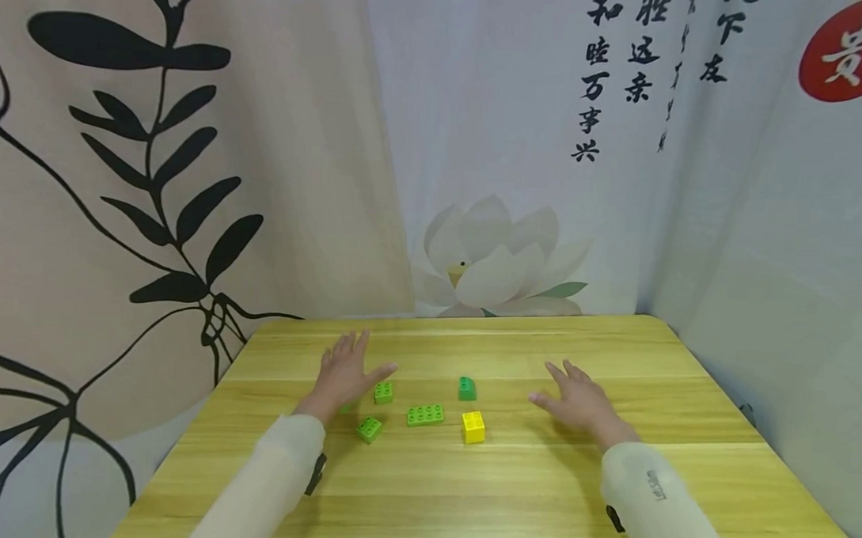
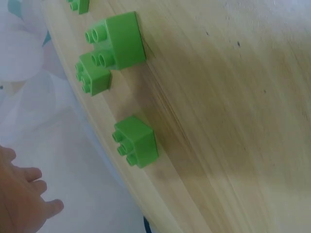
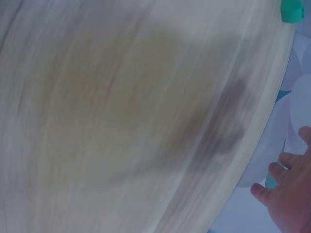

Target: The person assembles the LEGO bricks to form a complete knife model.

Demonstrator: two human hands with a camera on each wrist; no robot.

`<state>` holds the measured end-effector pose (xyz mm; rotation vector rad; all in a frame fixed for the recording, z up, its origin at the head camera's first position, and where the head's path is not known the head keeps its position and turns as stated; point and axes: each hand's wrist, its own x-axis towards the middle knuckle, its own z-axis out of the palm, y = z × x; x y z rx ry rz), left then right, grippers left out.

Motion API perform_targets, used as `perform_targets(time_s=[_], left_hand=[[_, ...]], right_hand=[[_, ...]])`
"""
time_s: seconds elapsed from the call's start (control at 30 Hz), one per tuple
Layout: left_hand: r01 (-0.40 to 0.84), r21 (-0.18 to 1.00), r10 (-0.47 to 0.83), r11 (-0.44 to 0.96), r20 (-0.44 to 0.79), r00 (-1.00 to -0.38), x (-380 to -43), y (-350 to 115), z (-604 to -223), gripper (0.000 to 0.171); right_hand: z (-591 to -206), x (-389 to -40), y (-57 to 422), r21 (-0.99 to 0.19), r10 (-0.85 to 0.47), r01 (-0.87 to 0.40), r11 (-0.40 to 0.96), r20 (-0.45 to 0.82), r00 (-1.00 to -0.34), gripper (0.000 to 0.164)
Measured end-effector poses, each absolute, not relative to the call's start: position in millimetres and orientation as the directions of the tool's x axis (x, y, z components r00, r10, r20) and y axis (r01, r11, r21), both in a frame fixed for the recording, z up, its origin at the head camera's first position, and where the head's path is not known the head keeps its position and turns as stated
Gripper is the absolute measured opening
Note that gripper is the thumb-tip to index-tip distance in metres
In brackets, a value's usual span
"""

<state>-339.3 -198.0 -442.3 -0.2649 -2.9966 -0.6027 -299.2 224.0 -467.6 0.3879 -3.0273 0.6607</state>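
Note:
My left hand (image 1: 343, 377) is held over the left part of the table with its fingers spread and holds nothing. Nearest to it are light green toy building bricks: one square brick (image 1: 383, 392) by the thumb, another (image 1: 370, 430) closer to me, and one mostly hidden behind the hand. A longer light green brick (image 1: 425, 415) lies in the middle. To its right are a darker green brick (image 1: 467, 389) and a yellow brick (image 1: 473, 428). My right hand (image 1: 578, 399), fingers extended and holding nothing, hovers right of these bricks; its shadow (image 3: 214, 131) falls on the wood.
The bricks lie on a wooden table (image 1: 537, 502). Behind it hangs a pale curtain (image 1: 320, 178) with printed black leaves, a lotus and lettering; it continues along the right side. The table's far edge is close to the curtain.

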Motion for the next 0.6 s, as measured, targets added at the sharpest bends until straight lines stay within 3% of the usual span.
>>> perform_targets(time_s=[0.6], left_hand=[[0.221,0.585,0.188,0.78,0.118,-0.975,-327,-177,-451,0.093]], right_hand=[[-475,-294,192,-0.66,-0.207,-0.183,0.728,0.043,-0.977,0.079]])
